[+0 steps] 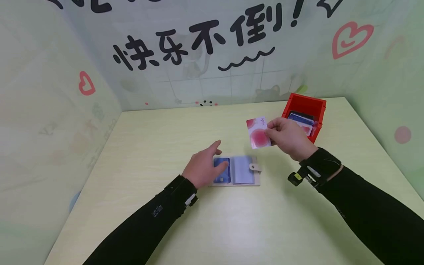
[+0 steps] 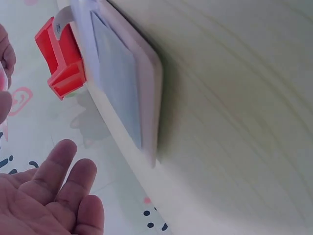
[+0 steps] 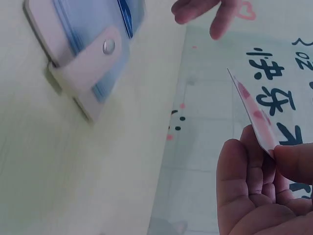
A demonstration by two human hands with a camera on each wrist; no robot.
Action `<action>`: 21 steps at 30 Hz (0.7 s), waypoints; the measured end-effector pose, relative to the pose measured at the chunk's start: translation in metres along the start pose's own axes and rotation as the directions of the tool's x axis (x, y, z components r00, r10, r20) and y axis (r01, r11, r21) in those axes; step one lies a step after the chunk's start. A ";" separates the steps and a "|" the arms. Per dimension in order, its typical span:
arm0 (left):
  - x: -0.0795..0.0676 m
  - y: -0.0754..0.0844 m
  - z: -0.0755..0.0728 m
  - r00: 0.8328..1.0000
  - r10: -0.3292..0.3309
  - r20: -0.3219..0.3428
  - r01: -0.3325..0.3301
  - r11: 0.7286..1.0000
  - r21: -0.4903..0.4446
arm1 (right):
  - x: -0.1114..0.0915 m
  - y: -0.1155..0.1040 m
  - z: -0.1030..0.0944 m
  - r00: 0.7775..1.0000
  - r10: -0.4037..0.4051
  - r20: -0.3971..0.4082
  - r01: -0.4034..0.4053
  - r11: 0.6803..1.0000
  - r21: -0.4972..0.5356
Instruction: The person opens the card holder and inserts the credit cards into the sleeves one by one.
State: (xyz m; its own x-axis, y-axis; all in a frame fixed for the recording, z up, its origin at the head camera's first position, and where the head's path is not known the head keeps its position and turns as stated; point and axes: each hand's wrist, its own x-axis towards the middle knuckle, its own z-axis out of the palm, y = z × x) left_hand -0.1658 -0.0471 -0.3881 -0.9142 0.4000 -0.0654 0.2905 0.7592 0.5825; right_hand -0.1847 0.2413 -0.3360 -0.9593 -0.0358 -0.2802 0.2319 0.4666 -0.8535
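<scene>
Between thumb and fingers my right hand (image 1: 291, 137) pinches a pink and white card (image 1: 259, 133) by its right edge, raised above the table. In the right wrist view that card (image 3: 255, 115) appears nearly edge-on. My left hand (image 1: 204, 165) hovers over the left side of an opened card holder (image 1: 244, 170), fingers extended and holding nothing. Clear sleeves fill the holder, and a blue card (image 1: 222, 171) shows in its left side, partly hidden by the left thumb. A pale snap strap (image 3: 93, 58) juts from the holder's right edge.
At the back right of the table (image 1: 159, 136) stands a red bin (image 1: 304, 106) with several cards (image 1: 303, 121) inside, partly behind the right hand. Printed walls (image 1: 212, 84) enclose the table at the back and both sides.
</scene>
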 end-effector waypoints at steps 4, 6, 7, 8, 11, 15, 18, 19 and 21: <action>0.001 0.006 -0.001 1.000 0.007 -0.002 -0.008 0.997 -0.079 | 0.000 0.002 0.016 0.999 0.012 0.032 -0.015 0.997 0.082; 0.002 0.008 0.000 1.000 0.012 0.001 -0.012 0.993 -0.114 | 0.000 0.003 0.024 0.999 0.017 0.043 -0.022 0.993 0.115; 0.003 0.009 0.000 1.000 0.014 0.000 -0.014 0.991 -0.132 | 0.000 0.004 0.028 0.999 0.016 0.050 -0.023 0.991 0.129; 0.003 0.010 0.001 1.000 0.017 -0.003 -0.017 0.989 -0.149 | 0.000 0.005 0.032 0.998 0.013 0.057 -0.021 0.990 0.141; 0.005 0.013 0.002 0.999 0.030 -0.016 -0.033 0.982 -0.184 | -0.001 0.007 0.044 0.997 -0.004 0.075 -0.009 0.986 0.169; 0.007 0.015 0.004 0.999 0.039 -0.030 -0.045 0.973 -0.225 | -0.002 0.010 0.059 0.996 -0.023 0.087 0.007 0.983 0.185; 0.008 0.016 0.005 0.999 0.029 -0.042 -0.039 0.968 -0.246 | -0.003 0.011 0.067 0.996 -0.021 0.090 0.003 0.980 0.197; 0.008 0.016 0.005 0.999 0.024 -0.046 -0.035 0.968 -0.250 | -0.002 0.012 0.069 0.996 -0.020 0.089 0.002 0.980 0.199; 0.009 0.016 0.006 0.998 0.015 -0.055 -0.028 0.967 -0.252 | -0.002 0.013 0.072 0.996 -0.019 0.087 0.001 0.980 0.200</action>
State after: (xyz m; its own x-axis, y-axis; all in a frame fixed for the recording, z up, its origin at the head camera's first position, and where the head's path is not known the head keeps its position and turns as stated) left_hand -0.1674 -0.0285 -0.3844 -0.9241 0.3821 -0.0121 0.2354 0.5938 0.7694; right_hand -0.1679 0.1837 -0.3786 -0.9458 -0.1216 -0.3011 0.2583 0.2805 -0.9245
